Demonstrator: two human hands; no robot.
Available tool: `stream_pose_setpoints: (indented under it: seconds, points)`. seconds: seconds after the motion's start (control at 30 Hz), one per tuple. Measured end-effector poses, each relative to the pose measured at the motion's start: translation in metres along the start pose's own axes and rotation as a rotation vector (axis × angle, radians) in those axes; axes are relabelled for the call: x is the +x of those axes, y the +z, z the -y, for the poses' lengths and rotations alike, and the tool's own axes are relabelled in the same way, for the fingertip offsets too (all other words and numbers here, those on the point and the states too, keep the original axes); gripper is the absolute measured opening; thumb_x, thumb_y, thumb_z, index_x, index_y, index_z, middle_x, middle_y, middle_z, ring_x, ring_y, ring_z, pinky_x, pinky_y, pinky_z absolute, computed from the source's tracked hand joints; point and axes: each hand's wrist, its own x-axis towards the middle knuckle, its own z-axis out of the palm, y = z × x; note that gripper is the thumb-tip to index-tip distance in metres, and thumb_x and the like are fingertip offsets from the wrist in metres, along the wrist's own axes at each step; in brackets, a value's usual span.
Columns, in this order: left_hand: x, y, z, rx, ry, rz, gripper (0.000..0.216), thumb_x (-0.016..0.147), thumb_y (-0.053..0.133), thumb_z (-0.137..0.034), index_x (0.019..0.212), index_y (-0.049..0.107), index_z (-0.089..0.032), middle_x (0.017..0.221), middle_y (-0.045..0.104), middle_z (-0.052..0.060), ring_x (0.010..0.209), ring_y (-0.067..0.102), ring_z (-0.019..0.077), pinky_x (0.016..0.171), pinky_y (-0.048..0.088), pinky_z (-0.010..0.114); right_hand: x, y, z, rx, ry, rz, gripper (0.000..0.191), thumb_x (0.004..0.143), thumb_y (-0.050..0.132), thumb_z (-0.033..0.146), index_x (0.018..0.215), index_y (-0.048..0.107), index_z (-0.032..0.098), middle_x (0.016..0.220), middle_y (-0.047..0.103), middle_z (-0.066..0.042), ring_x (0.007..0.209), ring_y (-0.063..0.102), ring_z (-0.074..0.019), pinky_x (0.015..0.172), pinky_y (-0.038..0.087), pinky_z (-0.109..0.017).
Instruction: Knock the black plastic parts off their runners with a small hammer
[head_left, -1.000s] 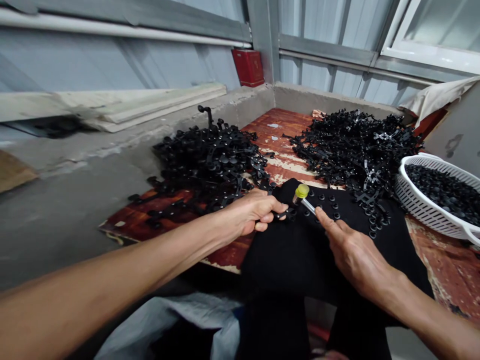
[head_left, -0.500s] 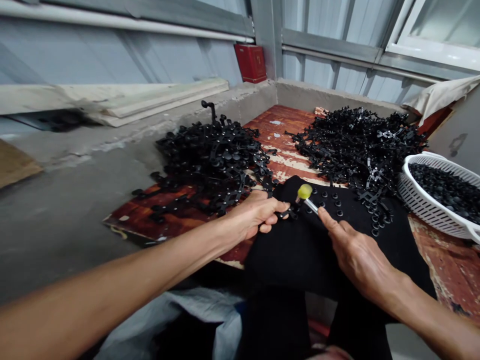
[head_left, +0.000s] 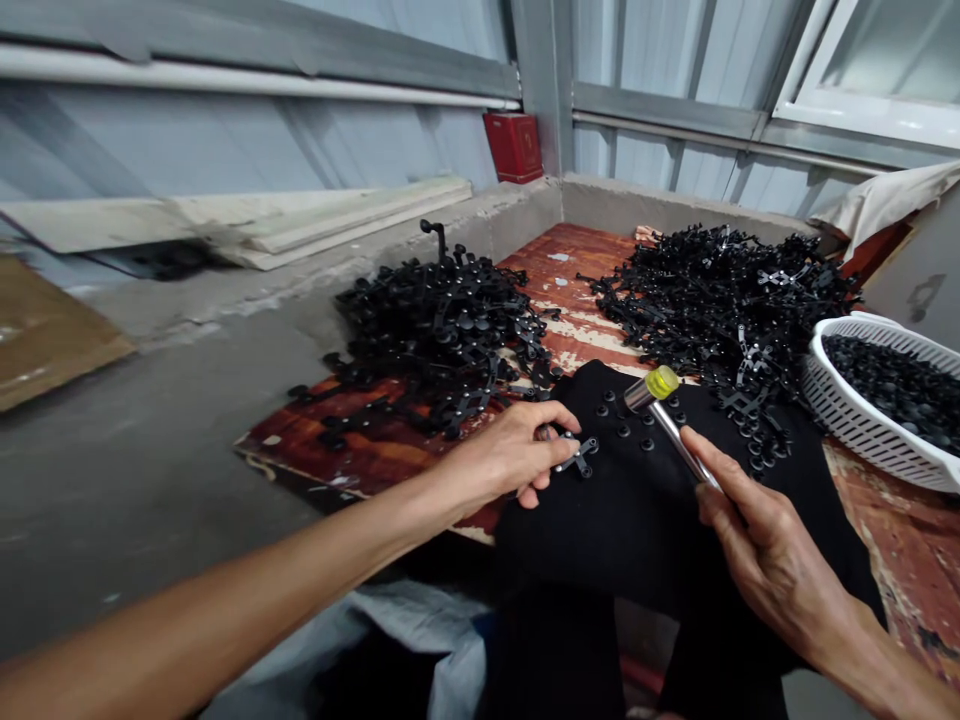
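The left forearm (head_left: 322,575) is stretched forward, its wrist (head_left: 457,488) nearly straight, and the left hand (head_left: 525,445) is closed in a pinch with lower fingers (head_left: 529,496) curled. The right forearm (head_left: 881,655) is angled inward; the right hand (head_left: 769,540) is closed in a grip, one finger (head_left: 716,462) extended.

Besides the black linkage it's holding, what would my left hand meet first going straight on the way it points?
Your left hand would likely meet the round black caps on the black cloth first, then perhaps the hammer head; depth is unclear.
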Motion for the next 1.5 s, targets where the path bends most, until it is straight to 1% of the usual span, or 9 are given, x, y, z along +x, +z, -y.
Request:
stream_pose_setpoints:
  seconds: [0.1,0.17,0.27,0.37,0.63,0.83,1.33,1.43,1.5]
  points:
    - [0.007,-0.003,-0.002,-0.057,-0.034,0.071,0.006,0.079,0.061,-0.017,0.082,0.056,-0.016,0.04,0.041,-0.01,0.032,0.038,0.006,0.031,0.039,0.016,0.003,-0.001,0.003,0.009,0.036,0.0,0.047,0.097,0.038,0.017,0.143,0.043,0.011,0.112,0.072,-0.012,0.107,0.067,-0.0191,0.094,0.054,-0.035]
    - [0.012,-0.007,-0.005,-0.175,-0.059,0.089,0.014,0.074,0.066,-0.017,0.072,0.052,-0.017,0.044,0.043,-0.009,0.036,0.039,0.006,0.033,0.044,0.019,0.005,-0.002,0.005,0.008,0.074,0.003,0.047,0.096,0.038,0.019,0.143,0.044,0.012,0.088,0.071,-0.007,0.089,0.07,-0.0184,0.081,0.057,-0.032]
    - [0.022,-0.009,-0.01,-0.36,-0.043,-0.011,0.022,0.068,0.071,-0.016,0.068,0.049,-0.017,0.051,0.049,-0.007,0.04,0.044,0.0068,0.035,0.046,0.021,0.005,-0.005,0.005,0.017,0.14,0.013,0.048,0.096,0.039,0.021,0.143,0.044,0.015,0.064,0.053,0.002,0.058,0.058,-0.014,0.055,0.051,-0.024]
    - [0.033,-0.005,-0.013,-0.498,-0.036,-0.161,0.026,0.066,0.073,-0.011,0.066,0.047,-0.017,0.053,0.05,-0.006,0.04,0.048,0.0075,0.035,0.045,0.02,0.002,-0.007,0.003,0.05,0.209,0.031,0.049,0.096,0.039,0.022,0.145,0.041,0.02,0.06,0.038,0.006,0.048,0.038,-0.012,0.044,0.035,-0.022]
    - [0.042,0.008,-0.014,-0.601,-0.062,-0.242,0.025,0.067,0.073,-0.007,0.065,0.049,-0.015,0.054,0.051,-0.006,0.038,0.047,0.006,0.033,0.041,0.018,-0.005,-0.013,-0.002,0.147,0.335,0.039,0.05,0.097,0.039,0.029,0.147,0.037,0.026,0.064,0.037,0.005,0.052,0.034,-0.0124,0.044,0.031,-0.022]
    - [0.04,0.007,-0.016,-0.637,-0.089,-0.216,0.025,0.066,0.071,-0.005,0.061,0.049,-0.014,0.053,0.051,-0.005,0.039,0.047,0.0065,0.032,0.039,0.019,-0.007,-0.011,-0.003,0.146,0.324,0.025,0.048,0.097,0.04,0.028,0.145,0.04,0.027,0.064,0.039,0.005,0.053,0.037,-0.0122,0.047,0.035,-0.021]
    - [0.046,0.007,-0.011,-0.665,-0.089,-0.209,0.027,0.063,0.074,-0.004,0.058,0.049,-0.015,0.05,0.05,-0.006,0.036,0.045,0.0068,0.031,0.037,0.018,-0.007,-0.012,0.0,0.069,0.281,0.038,0.048,0.096,0.039,0.025,0.144,0.042,0.021,0.06,0.036,0.006,0.047,0.035,-0.0113,0.04,0.032,-0.02]
    - [0.046,0.007,-0.01,-0.656,-0.078,-0.206,0.027,0.065,0.073,-0.004,0.058,0.049,-0.015,0.049,0.049,-0.006,0.037,0.045,0.0072,0.03,0.037,0.019,-0.004,-0.011,0.0,0.026,0.223,0.035,0.047,0.096,0.04,0.022,0.143,0.042,0.019,0.058,0.042,0.006,0.045,0.04,-0.011,0.04,0.037,-0.019]
    - [0.046,0.007,-0.009,-0.656,-0.079,-0.208,0.027,0.065,0.073,-0.004,0.058,0.049,-0.015,0.049,0.049,-0.006,0.037,0.045,0.0074,0.03,0.037,0.019,0.001,-0.01,-0.001,-0.03,0.147,0.031,0.047,0.096,0.04,0.02,0.143,0.043,0.018,0.067,0.057,0.002,0.053,0.053,-0.0117,0.048,0.047,-0.02]
